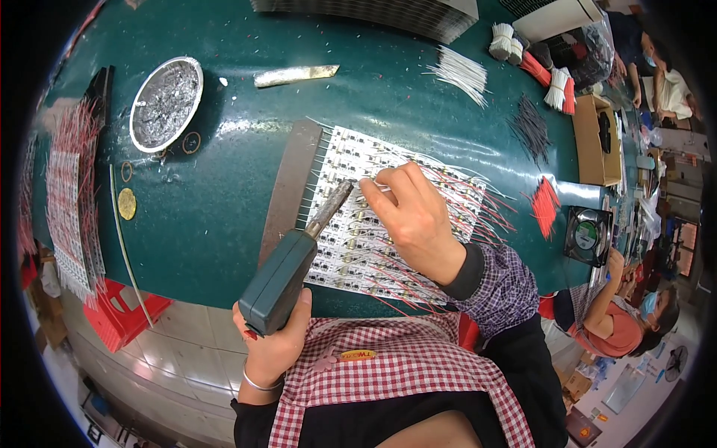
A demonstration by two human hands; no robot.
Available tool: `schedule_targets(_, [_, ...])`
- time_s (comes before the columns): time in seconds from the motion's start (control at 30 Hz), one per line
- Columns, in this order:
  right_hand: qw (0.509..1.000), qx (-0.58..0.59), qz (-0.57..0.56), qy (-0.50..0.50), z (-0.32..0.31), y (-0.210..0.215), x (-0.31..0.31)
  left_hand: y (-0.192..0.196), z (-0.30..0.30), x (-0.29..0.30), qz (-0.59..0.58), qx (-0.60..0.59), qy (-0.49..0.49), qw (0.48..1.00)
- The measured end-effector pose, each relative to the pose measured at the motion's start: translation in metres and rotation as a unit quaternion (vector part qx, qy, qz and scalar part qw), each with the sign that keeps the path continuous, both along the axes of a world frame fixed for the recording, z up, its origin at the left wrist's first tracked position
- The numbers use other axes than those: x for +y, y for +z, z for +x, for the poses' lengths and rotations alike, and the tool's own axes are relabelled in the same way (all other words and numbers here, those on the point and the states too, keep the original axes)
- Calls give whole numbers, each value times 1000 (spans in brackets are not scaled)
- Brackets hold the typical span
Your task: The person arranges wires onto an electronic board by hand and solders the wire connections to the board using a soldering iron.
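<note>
My left hand [275, 345] is wrapped round the handle of a dark green soldering gun [278, 278]. Its metal barrel slants up and right over a white panel of small circuit boards [345, 158]. The tip ends close to the fingertips of my right hand [409, 216]. Those fingers are pinched together just above the panel; whatever is between them is too small to make out. Red, white and black wires [497, 211] stick out from the panel's right side. Along its left edge lies a flat brown bar [290, 187], with short pins or wire ends showing beside it.
A white-rimmed bowl of silvery material [198, 93] stands at far left. Wired panels [67, 201] are stacked on the left edge. White [459, 75], black [529, 131] and red wires [545, 207] lie right, near a cardboard box [597, 149] and a fan [588, 236]. Co-workers [624, 317] sit at right.
</note>
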State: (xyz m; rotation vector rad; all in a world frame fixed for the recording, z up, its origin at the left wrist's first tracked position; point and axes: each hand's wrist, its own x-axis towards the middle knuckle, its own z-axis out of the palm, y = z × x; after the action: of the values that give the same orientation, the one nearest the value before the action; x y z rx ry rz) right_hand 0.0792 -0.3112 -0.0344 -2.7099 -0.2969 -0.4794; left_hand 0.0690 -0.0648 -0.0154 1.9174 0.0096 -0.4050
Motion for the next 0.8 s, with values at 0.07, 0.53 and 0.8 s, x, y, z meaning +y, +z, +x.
schedule_targets(0.07, [1000, 1, 3, 1, 1, -1, 0, 0, 0, 0, -4, -1, -8, 1000])
schedule_targets(0.53, [1000, 0, 10, 3, 1, -2, -2, 9, 2, 0, -56, 33, 39, 997])
schedule_targets(0.8, [1000, -10, -18, -5, -6, 6, -11, -5, -3, 8, -60, -55, -10, 997])
